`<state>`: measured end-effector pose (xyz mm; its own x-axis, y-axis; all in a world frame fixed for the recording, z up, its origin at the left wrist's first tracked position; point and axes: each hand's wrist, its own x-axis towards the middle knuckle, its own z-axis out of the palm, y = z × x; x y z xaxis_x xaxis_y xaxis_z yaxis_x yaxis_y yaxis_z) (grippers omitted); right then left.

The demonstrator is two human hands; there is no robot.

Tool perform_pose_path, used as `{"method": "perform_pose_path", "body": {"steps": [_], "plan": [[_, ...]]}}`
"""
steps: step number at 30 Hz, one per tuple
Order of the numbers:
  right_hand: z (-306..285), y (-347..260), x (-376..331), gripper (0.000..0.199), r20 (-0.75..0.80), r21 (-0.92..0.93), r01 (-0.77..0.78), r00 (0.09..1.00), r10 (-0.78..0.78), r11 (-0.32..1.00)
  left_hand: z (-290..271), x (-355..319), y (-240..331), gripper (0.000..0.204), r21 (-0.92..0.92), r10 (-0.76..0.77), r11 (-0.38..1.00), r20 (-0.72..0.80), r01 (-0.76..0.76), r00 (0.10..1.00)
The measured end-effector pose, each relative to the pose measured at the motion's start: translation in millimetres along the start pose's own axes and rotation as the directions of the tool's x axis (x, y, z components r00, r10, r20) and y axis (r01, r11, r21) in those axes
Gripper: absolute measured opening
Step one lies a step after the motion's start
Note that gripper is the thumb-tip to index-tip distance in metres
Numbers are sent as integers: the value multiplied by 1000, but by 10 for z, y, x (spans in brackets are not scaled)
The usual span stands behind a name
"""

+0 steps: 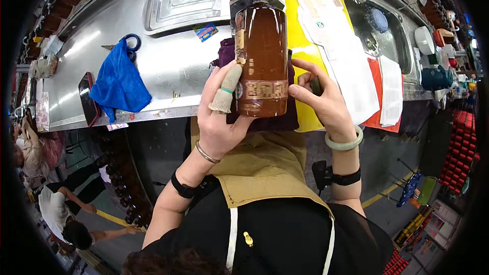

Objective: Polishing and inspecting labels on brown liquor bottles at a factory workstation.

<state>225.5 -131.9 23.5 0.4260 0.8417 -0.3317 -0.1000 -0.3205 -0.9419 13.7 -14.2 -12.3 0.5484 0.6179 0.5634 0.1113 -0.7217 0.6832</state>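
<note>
A large brown bottle (265, 61) with a decorated band near its base lies, neck pointing away from me, over a dark purple cloth (225, 51). My left hand (219, 104) grips its left side near the base; one finger wears a beige finger cot with a green band. On the other side, my right hand (326, 94) has its index finger and thumb apart, the thumb tip at the bottle's edge. Something dark shows at its curled fingers, too small to name. Beside that hand, label sheets (341, 51) lie on a yellow sheet (304, 53).
On the steel table (173, 76) are a blue cloth (122, 79), scissors (133, 43), a phone (87, 97) and a metal tray (187, 18). A red sheet with white papers (391, 89) lies right, before a sink (379, 30). Another person (63, 214) is at lower left.
</note>
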Motion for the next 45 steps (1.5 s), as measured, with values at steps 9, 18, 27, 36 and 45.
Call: {"method": "perform_pose_path", "body": {"steps": [9,18,27,36,45], "plan": [[325,-75,-66,79,-77,-59,137,987,-141,989,72,-72,24,77,-7,-12,1000,10,12,1000],[538,-61,-104,85,-161,-110,121,977,-138,987,85,-149,22,61,-110,76,990,-82,-85,994],[469,-34,-118,77,-134,-33,124,983,-127,992,49,-155,-12,67,-55,118,991,-27,-119,993],[390,41,-142,73,-65,36,128,990,-126,991,65,-124,36,58,57,117,992,3,-117,993],[378,42,-135,73,-62,64,94,994,-90,994,75,-99,74,56,107,124,987,-5,-123,992]]}}
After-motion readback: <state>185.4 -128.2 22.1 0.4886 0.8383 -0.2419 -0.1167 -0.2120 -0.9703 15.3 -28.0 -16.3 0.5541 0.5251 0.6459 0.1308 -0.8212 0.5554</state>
